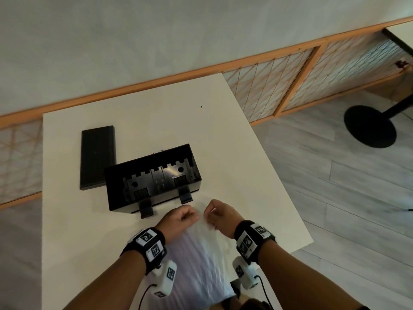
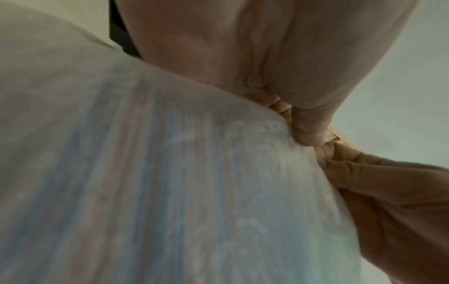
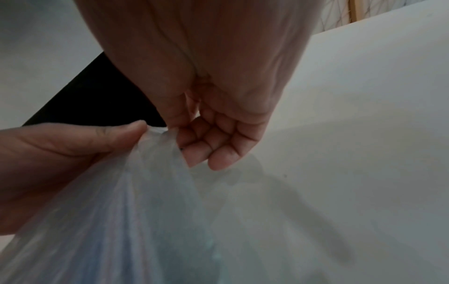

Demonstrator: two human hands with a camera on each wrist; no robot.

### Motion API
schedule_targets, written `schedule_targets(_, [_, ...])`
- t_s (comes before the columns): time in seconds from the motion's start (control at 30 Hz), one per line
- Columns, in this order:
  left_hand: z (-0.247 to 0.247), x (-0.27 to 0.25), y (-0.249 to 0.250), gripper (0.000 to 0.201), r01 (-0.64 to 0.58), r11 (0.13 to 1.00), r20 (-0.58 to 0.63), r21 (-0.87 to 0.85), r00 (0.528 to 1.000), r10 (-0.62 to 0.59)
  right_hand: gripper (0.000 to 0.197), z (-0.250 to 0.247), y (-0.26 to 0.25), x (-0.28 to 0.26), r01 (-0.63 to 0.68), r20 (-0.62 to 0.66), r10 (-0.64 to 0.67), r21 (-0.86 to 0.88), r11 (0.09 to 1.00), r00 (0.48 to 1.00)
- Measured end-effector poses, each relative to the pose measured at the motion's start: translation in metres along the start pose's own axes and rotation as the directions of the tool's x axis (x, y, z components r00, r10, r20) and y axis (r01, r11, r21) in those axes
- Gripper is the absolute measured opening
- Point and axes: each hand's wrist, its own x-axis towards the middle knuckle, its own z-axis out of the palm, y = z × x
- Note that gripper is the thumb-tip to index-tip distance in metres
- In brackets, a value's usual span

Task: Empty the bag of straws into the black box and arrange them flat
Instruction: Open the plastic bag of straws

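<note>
A clear plastic bag of straws [image 1: 196,262] lies on the white table [image 1: 89,242] at its near edge, with pale blue and pink straws showing through the film [image 2: 145,182]. My left hand [image 1: 182,217] pinches the bag's top edge from the left. My right hand [image 1: 215,212] pinches the same edge from the right, thumb against the film [image 3: 170,123]. The two hands almost touch. The open black box [image 1: 154,177] stands just beyond them with its inside showing only fittings, no straws.
The box's flat black lid [image 1: 98,156] lies on the table to the left behind the box. A wooden lattice railing [image 1: 290,81] runs behind the table. To the right, a black round table base [image 1: 369,126] stands on the grey plank floor.
</note>
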Motion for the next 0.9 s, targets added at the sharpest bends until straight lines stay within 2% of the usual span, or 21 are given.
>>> schedule_targets(0.13, [0.008,-0.003,0.012,0.013,0.025,0.995,0.019,-0.098,1.0,-0.023,0.019,-0.011,0.0,-0.004,0.008,-0.021,-0.007,0.054,0.998,1.0])
schedule_targets(0.23, [0.014,-0.009,0.019,0.022,0.093,0.99,0.112,-0.102,0.99,-0.082,0.014,-0.017,0.001,-0.008,0.039,-0.035,-0.039,0.008,0.999,0.999])
schedule_targets(0.27, [0.013,-0.011,0.02,0.031,0.119,0.991,0.114,-0.055,0.987,-0.112,0.016,-0.018,0.001,-0.009,0.039,-0.041,-0.04,-0.011,0.999,0.998])
schedule_targets(0.33, [0.007,-0.015,0.015,0.057,0.14,0.961,0.062,0.238,0.985,-0.159,0.021,-0.023,0.004,-0.011,0.027,-0.066,-0.03,-0.044,0.999,0.997])
schedule_targets(0.4, [-0.006,-0.021,0.015,0.064,0.112,0.869,-0.012,0.481,0.993,-0.121,0.025,-0.031,0.01,-0.014,0.018,-0.093,-0.023,-0.056,0.998,0.995])
schedule_targets(0.57, [-0.033,-0.038,0.027,0.069,0.217,0.846,-0.188,0.487,0.972,-0.141,0.02,-0.042,0.021,-0.026,0.047,-0.062,-0.052,-0.07,0.996,0.997])
schedule_targets(0.67, [-0.048,-0.045,0.028,0.068,0.27,0.778,-0.25,0.567,0.957,-0.15,0.019,-0.042,0.021,-0.03,0.068,-0.068,-0.073,-0.073,0.995,0.995])
schedule_targets(0.77, [-0.071,-0.058,0.015,0.067,0.343,0.705,-0.373,0.62,0.92,-0.12,0.016,-0.051,0.022,-0.034,0.072,-0.098,-0.079,-0.066,0.995,0.992])
schedule_targets(0.9, [-0.075,-0.087,0.019,0.055,0.319,0.774,-0.438,0.547,0.897,-0.06,0.014,-0.061,0.013,-0.045,0.119,-0.098,-0.129,-0.102,0.988,0.987])
